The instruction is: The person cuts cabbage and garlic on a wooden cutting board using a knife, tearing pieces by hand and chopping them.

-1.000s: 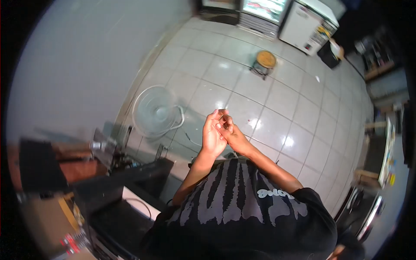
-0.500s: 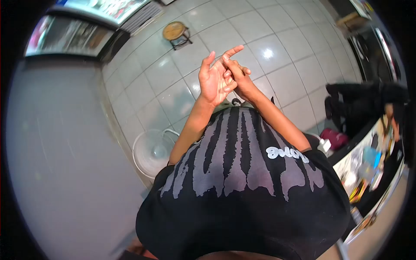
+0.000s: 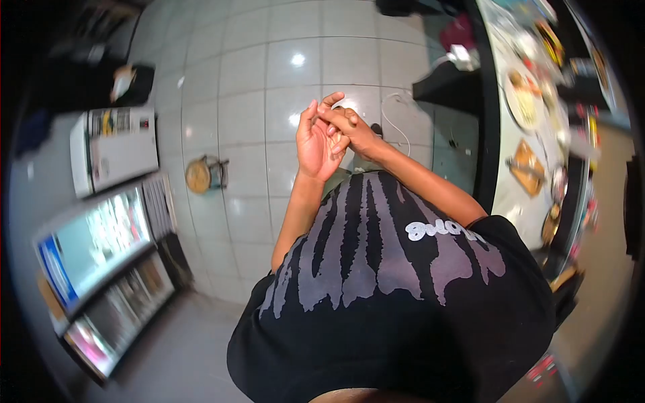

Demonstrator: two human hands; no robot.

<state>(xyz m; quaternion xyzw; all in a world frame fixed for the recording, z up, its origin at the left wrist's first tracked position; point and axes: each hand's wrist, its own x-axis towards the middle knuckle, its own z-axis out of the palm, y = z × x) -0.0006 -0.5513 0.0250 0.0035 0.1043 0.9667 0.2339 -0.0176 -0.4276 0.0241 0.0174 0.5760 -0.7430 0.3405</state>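
Observation:
In front of my chest, my left hand (image 3: 318, 149) has its palm turned up, its thumb stretched out and its fingers loosely bent. No object lies in that palm. My right hand (image 3: 356, 132) reaches across from the right and is closed around a finger of my left hand. Part of that finger is hidden by the right hand. Below both hands is my black T-shirt (image 3: 396, 336) with grey streaks and white lettering.
A counter on the right holds a plate of food (image 3: 523, 111) and a wooden board (image 3: 527, 169) with what looks like a knife. A round stool (image 3: 197, 176) stands on the tiled floor (image 3: 242, 121). At left are a lit display fridge (image 3: 101, 235) and a white cabinet (image 3: 124, 151).
My view has swung to the right, bringing more of the counter into sight, while the white fan has left the view. My hands stay joined, the right one still on the left hand's finger.

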